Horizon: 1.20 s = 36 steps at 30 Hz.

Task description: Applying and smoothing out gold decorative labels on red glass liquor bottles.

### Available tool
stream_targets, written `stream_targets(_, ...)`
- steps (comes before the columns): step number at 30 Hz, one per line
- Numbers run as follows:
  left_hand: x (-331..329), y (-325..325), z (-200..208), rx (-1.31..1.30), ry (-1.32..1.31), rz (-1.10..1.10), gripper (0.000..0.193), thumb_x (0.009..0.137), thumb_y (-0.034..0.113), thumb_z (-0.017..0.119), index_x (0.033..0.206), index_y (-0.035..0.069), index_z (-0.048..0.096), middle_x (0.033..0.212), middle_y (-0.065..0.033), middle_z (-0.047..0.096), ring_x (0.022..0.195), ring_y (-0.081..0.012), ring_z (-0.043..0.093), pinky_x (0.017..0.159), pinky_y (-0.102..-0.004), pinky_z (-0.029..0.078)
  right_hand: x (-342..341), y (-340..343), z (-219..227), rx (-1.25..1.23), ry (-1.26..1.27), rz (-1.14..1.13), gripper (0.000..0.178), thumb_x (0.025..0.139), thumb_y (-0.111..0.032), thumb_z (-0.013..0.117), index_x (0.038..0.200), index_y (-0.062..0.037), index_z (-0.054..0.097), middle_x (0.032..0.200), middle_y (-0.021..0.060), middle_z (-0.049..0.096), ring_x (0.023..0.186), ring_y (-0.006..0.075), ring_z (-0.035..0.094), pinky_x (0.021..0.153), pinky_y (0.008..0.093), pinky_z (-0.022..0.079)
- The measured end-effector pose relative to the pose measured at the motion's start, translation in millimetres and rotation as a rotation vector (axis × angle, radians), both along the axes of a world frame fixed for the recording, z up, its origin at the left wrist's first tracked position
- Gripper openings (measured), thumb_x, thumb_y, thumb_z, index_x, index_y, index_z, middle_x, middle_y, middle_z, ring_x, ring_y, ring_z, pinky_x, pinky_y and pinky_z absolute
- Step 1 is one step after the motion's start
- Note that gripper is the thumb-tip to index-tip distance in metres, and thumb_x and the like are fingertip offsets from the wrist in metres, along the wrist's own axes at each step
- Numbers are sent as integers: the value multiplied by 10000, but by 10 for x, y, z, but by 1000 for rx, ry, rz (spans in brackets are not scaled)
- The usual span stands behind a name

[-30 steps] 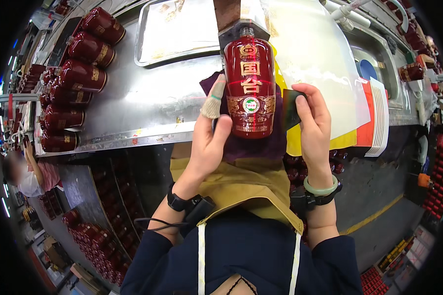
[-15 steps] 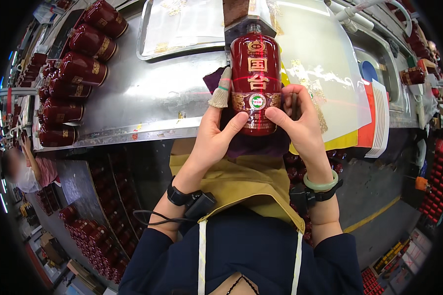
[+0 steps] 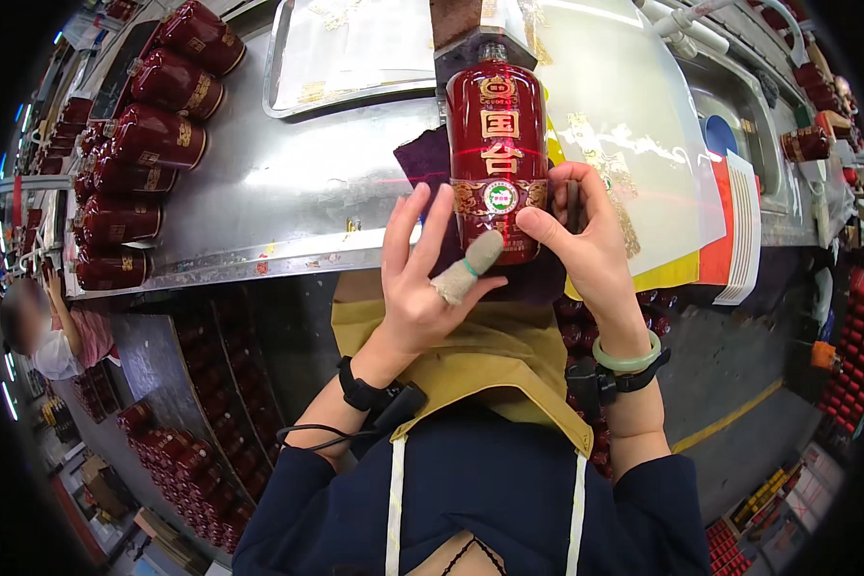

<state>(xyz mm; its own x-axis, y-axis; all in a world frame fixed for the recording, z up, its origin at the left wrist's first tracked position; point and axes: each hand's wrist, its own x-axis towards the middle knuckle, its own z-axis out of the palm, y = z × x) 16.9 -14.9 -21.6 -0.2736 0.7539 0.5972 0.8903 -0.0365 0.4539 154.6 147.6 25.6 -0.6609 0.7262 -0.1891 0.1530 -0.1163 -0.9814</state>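
The red bottle (image 3: 497,125) lies between the spread-fingered left grip (image 3: 427,283) and the right grip (image 3: 593,235), which clasps its lower edge.

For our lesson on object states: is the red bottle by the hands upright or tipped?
Tipped: the bottle shows its decorated front to the camera above, its neck toward the picture's top.

A steel table (image 3: 288,211) runs across the view, its top bright with glare, with a sink (image 3: 725,91) toward the right. The dark grey floor (image 3: 730,350) carries a yellow line (image 3: 730,420). White tube lights (image 3: 11,404) glow at far left.
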Motion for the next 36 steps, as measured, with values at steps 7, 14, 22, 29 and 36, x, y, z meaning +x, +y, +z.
stream_targets(7, 119, 223, 56, 61, -612, 84, 736, 672, 93, 907, 1357, 7, 651, 1470, -234, 580, 1361, -370, 552, 1143, -519, 416, 41, 97, 156, 128, 102, -126, 377, 988, 14, 629, 1359, 7, 561, 1117, 41, 620, 1068, 96, 561, 949, 258, 461)
stream_targets(14, -9, 217, 202, 38, -316, 66, 775, 644, 25, 879, 1368, -59, 617, 1493, -218, 570, 1290, -389, 583, 1099, -477, 441, 209, 77, 263, 1271, 163, 186, 253, 768, -7, 732, 1013, -52, 775, 1054, 79, 762, 924, 227, 682, 825, 351, 530)
stream_targets(22, 12, 260, 206, 88, -280, 57, 814, 616, -8, 876, 1376, -69, 591, 1497, -201, 560, 1290, -377, 571, 1081, -454, 461, 228, -24, 288, 1342, 165, 149, 277, 704, -124, 752, 978, -106, 790, 1006, 20, 761, 879, 180, 678, 776, 316, 501)
stream_targets(29, -33, 227, 135, 75, -262, 3, 803, 666, -2, 886, 1398, -80, 566, 1503, -231, 538, 1302, -388, 572, 1081, -447, 481, 271, -78, 276, 1286, 174, 264, 266, 719, -119, 742, 979, -101, 792, 1016, 21, 766, 878, 178, 681, 789, 318, 484)
stream_targets(36, -21, 211, 16, 91, -370, -46, 817, 704, 14, 881, 1437, -85, 534, 1517, -269, 511, 1325, -409, 576, 1101, -453, 473, 328, -197, 217, 1362, 228, 388, 271, 717, -125, 773, 988, -118, 784, 1044, 10, 759, 883, 164, 679, 742, 310, 503)
